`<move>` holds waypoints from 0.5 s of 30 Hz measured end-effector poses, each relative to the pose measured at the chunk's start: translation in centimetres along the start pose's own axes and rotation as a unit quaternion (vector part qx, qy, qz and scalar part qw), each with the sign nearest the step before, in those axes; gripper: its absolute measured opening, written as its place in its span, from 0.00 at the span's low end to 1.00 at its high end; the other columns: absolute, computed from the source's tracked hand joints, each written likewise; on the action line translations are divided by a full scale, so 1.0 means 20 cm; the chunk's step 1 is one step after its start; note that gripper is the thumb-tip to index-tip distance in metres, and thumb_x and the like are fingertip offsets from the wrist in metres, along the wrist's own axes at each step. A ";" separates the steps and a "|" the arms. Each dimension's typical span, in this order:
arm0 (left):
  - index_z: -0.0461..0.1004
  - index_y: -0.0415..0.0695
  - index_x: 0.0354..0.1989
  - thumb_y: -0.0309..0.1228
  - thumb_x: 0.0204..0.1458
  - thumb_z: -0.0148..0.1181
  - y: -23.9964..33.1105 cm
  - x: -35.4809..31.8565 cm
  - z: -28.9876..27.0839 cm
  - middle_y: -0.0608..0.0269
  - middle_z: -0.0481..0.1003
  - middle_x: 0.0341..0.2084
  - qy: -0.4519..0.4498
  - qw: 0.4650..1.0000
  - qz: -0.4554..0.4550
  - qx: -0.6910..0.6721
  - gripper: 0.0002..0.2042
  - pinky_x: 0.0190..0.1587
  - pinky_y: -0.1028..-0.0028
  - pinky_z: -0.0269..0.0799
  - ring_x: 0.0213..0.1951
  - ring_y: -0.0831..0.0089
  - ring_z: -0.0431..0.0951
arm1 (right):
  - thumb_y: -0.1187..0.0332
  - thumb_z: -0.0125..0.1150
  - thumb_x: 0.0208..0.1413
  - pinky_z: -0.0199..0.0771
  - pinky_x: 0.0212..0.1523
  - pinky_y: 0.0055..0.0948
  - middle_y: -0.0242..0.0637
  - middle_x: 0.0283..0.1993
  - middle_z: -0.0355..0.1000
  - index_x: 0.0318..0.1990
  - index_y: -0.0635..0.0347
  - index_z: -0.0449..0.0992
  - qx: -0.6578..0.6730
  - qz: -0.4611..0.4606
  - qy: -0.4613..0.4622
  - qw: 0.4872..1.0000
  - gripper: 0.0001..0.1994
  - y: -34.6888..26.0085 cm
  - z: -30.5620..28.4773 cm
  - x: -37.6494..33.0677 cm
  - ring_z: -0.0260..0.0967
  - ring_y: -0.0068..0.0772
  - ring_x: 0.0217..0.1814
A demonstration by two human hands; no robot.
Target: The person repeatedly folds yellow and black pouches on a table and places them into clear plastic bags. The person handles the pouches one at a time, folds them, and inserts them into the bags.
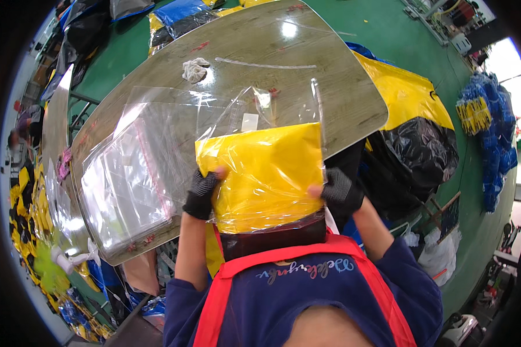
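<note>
Yellow folded item [263, 173] in clear bag [272, 124]: at bench [307, 52] near edge, far half bare. Left hand [201, 194], right hand [340, 191]: gloved fingers clamped on bag sides. Spare bags [124, 185] stacked left.

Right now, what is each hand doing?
Left hand: closed on the left edge of the yellow folded item in its clear bag.
Right hand: closed on its right edge.

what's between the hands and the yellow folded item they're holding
Only the clear plastic bag. The yellow folded item sits inside it, so the left hand and right hand grip it from either side through the film. Both wear dark fingerless gloves, with bare fingers on the plastic. Nothing else visible intervenes.
</note>
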State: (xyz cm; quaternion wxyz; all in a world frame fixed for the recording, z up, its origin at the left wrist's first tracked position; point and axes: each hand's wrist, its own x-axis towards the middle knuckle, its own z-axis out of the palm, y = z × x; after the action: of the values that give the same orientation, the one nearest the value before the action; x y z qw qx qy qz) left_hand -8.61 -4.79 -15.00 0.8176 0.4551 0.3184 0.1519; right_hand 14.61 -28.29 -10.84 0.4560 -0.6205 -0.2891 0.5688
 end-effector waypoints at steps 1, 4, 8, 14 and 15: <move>0.67 0.39 0.53 0.37 0.49 0.65 0.03 -0.02 0.08 0.60 0.74 0.45 -0.023 1.000 -0.016 0.005 0.25 0.49 0.71 0.71 0.45 0.70 0.75 | 0.54 0.64 0.52 0.69 0.47 0.25 0.36 0.46 0.74 0.53 0.66 0.70 0.125 -0.063 0.000 0.990 0.27 -0.02 -0.03 0.05 0.70 0.24 0.46; 0.67 0.39 0.55 0.38 0.48 0.65 -0.02 -0.16 0.16 0.59 0.74 0.46 -0.032 0.998 -0.048 0.038 0.27 0.50 0.70 0.70 0.47 0.68 0.74 | 0.54 0.63 0.53 0.71 0.43 0.24 0.37 0.45 0.73 0.52 0.66 0.70 0.193 -0.074 0.171 0.963 0.26 -0.09 -0.03 0.15 0.70 0.25 0.42; 0.63 0.38 0.59 0.48 0.45 0.67 -0.30 -0.41 0.03 0.56 0.71 0.52 0.006 0.993 -0.113 -0.020 0.36 0.56 0.68 0.66 0.53 0.65 0.71 | 0.58 0.64 0.52 0.65 0.55 0.27 0.37 0.54 0.69 0.60 0.65 0.63 0.122 -0.055 0.122 0.983 0.31 0.24 0.12 -0.09 0.65 0.27 0.55; 0.66 0.38 0.56 0.50 0.44 0.68 -0.39 -0.50 -0.07 0.57 0.72 0.50 -0.123 0.982 0.016 0.142 0.35 0.56 0.66 0.66 0.53 0.66 0.71 | 0.59 0.75 0.40 0.49 0.68 0.35 0.47 0.67 0.55 0.69 0.63 0.45 0.048 -0.094 0.050 0.993 0.52 0.33 0.15 -0.29 0.51 0.40 0.70; 0.66 0.37 0.55 0.47 0.45 0.67 -0.36 -0.46 -0.09 0.57 0.73 0.49 -0.129 0.978 -0.006 0.166 0.33 0.55 0.66 0.67 0.52 0.66 0.72 | 0.60 0.75 0.40 0.50 0.68 0.35 0.45 0.67 0.55 0.68 0.64 0.46 -0.042 -0.068 0.090 0.993 0.52 0.23 0.14 -0.26 0.52 0.38 0.69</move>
State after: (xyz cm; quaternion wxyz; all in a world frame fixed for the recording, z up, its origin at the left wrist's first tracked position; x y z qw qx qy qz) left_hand -16.92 -12.47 -18.19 0.7662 0.5979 0.2336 0.0317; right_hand 10.26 -34.04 -12.44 0.4911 -0.6666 -0.3124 0.4658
